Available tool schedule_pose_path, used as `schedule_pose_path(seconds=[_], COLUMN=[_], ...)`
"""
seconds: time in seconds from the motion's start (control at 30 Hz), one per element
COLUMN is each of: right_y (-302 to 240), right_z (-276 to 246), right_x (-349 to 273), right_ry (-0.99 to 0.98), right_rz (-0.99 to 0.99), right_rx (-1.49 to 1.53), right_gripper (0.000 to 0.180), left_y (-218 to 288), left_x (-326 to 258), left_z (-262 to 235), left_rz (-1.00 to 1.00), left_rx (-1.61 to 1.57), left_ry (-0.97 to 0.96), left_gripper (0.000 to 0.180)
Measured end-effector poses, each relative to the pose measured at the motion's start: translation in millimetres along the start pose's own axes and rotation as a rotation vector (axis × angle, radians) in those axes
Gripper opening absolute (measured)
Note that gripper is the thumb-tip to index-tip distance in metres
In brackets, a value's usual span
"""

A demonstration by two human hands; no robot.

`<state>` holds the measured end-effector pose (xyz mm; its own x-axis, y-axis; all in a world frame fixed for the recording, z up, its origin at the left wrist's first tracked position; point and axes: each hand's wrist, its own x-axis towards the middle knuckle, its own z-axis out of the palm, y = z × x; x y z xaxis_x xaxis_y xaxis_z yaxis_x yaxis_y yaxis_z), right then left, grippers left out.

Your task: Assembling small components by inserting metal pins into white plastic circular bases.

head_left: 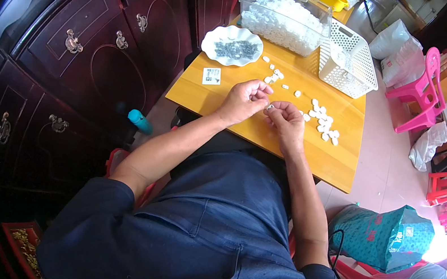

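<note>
A: What is being worked on, and where is it?

B: A small white plastic piece (269,107), pinched between both hands just above the near-middle of the counter (223,102); the left hand (244,101) has its fingers curled shut around one side of it, the right hand (286,120) has its fingers closed on the other; whether a second part is being pressed into it is too small to tell.

A: How much looks finished?

B: Going by how things lie, a modest share; a loose cluster of white pieces (322,125) sits on the counter just right of the hands, and a smaller scatter (274,76) lies a little farther off, toward the plate; I cannot tell which group is done and which is waiting.

A: And what seems left?

B: A great deal, I judge; the clear plastic bin (283,16) at the far end of the counter is heaped with white pieces, and the white scalloped plate (231,45) at the far left holds a pile of small grey metal bits; the white perforated basket (346,57) at the far right looks nearly unfilled.

A: Anything else around?

B: A small printed card (211,75) near the plate; a dark wooden cabinet (81,51) along the left; pink plastic stools (422,90) far right on the floor.
</note>
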<state>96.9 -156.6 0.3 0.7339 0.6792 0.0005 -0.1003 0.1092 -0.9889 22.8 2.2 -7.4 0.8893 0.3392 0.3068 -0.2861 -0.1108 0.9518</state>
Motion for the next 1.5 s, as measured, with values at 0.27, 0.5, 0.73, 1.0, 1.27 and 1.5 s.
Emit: schedule_pose_path(seconds=[0.27, 0.5, 0.73, 1.0, 1.27, 1.5], right_y=[1.6, 10.6, 0.2, -12.3, -14.7, -12.8], right_z=[2.4, -1.9, -25.3, -52.7, -63.0, -61.9], right_x=[-0.9, 2.1, 7.6, 14.6, 15.2, 15.7], right_ry=[0.030, 0.039, 0.078, 0.244, 0.307, 0.300], right_rz=[0.013, -0.009, -0.047, -0.112, -0.141, -0.133], right_rx=[-0.015, -0.081, 0.025, 0.176, 0.197, 0.183], right_gripper=[0.012, 0.012, 0.014, 0.015, 0.015, 0.015], left_y=[-0.6, -2.7, -0.6, -25.1, -33.0, -27.7], left_x=[0.0, 0.4, 14.9, 63.7, 95.5, 90.1], left_z=[1.9, 0.0, -0.4, 25.2, 72.7, 64.1], left_rz=[0.074, -0.022, -0.060, 0.148, 0.344, 0.280], left_rx=[0.117, 0.136, 0.003, 0.640, 1.004, 1.024], left_ry=[0.033, -0.032, -0.068, -0.135, -0.117, -0.265], left_gripper=[0.018, 0.020, 0.019, 0.031, 0.025, 0.018])
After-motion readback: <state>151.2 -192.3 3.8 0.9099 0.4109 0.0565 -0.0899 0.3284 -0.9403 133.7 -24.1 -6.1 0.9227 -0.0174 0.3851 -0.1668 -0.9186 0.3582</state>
